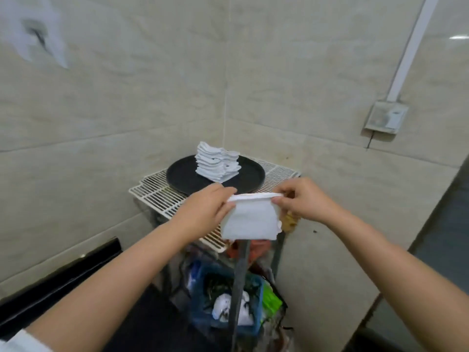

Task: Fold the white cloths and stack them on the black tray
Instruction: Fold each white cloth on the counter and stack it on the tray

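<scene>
Pinching the folded white cloth (250, 218) by its top corners, left hand (205, 208) and right hand (302, 199) hold it before the black tray (182, 174). Careless placement risks toppling the leaning stack (217, 161).

1. We see both forearms bare from elbow to wrist
2. Our left hand (203, 207) and right hand (302, 199) wear no gloves, rings or watch
3. A white sleeve (17, 342) edge shows by our left elbow
</scene>
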Demonstrator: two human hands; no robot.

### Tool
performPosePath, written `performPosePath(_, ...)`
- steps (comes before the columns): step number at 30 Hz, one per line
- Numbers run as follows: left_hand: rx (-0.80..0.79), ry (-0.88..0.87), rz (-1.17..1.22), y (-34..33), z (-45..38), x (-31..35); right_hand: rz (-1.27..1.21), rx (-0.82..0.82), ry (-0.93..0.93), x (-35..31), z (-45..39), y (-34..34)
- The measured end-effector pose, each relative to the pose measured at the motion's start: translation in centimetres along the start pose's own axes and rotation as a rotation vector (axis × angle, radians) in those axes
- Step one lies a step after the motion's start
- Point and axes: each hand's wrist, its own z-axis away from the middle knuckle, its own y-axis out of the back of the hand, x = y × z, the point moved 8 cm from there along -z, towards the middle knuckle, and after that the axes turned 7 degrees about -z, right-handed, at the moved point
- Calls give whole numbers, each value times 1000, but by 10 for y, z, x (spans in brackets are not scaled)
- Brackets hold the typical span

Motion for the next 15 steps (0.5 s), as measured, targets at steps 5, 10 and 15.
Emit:
performPosePath(5,2,251,184,-7,-88,-58,-195,-23,-80,26,-103,23)
performPosePath(10,-71,521,355,-37,-150,-121,-228,-114,-51,36,-200,26)
performPosePath(15,181,572,42,-16,-214,-157,-270,68,154,44,-307,43)
